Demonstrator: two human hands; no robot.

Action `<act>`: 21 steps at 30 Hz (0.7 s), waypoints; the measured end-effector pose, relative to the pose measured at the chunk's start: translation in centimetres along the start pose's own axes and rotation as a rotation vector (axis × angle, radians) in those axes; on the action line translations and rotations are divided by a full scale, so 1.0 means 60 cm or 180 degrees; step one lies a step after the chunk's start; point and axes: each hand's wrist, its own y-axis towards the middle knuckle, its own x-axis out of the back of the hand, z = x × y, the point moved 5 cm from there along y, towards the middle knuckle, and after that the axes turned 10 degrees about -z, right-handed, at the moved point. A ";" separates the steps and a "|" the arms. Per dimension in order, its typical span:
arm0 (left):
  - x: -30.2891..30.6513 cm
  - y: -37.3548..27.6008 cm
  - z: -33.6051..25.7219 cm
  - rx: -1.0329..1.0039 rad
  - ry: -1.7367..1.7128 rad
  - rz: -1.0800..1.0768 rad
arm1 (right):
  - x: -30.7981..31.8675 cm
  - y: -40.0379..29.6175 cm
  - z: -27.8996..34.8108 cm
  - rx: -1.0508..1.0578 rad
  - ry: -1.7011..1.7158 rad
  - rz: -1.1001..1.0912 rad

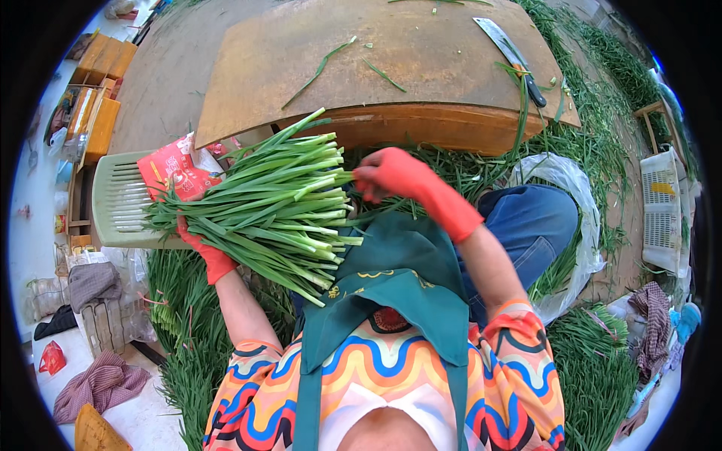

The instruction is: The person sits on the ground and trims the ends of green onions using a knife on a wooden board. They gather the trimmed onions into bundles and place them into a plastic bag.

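Observation:
My left hand (206, 248), in a coral-red rubber glove, is closed around a thick bunch of garlic chives (271, 203) near its leafy end. The bunch lies sideways in front of me, pale cut stems to the right and leaf tips to the left. My right hand (389, 175), gloved in the same red, is at the stem ends with its fingers curled. A single stalk (345, 176) runs from the bunch to those fingertips, which look pinched on it, though slightly blurred. Below the stems is my dark green apron (395, 242).
Ahead stands a wooden board table (361, 67) with a cleaver (510, 62) at its right side. A pale green plastic crate (118, 197) holds a red printed packet (177, 166). Chive heaps (186, 338) flank me. A plastic bag (586, 225) lies right, before a white basket (660, 208).

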 end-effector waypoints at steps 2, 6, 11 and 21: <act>0.008 -0.009 -0.001 0.0140 0.0063 -0.0167 | 0.084 -0.014 -0.050 -0.0526 -0.0428 -0.0195; 0.015 -0.017 0.010 0.0735 -0.0273 -0.0351 | 0.235 -0.018 -0.119 -0.0151 -0.2662 -0.1870; 0.029 -0.026 0.014 0.0076 0.0368 -0.0770 | -0.007 -0.024 0.051 0.0878 -0.0370 0.0091; 0.030 -0.018 0.022 0.0663 -0.0174 -0.0565 | 0.055 0.004 0.006 0.0586 0.0119 -0.0716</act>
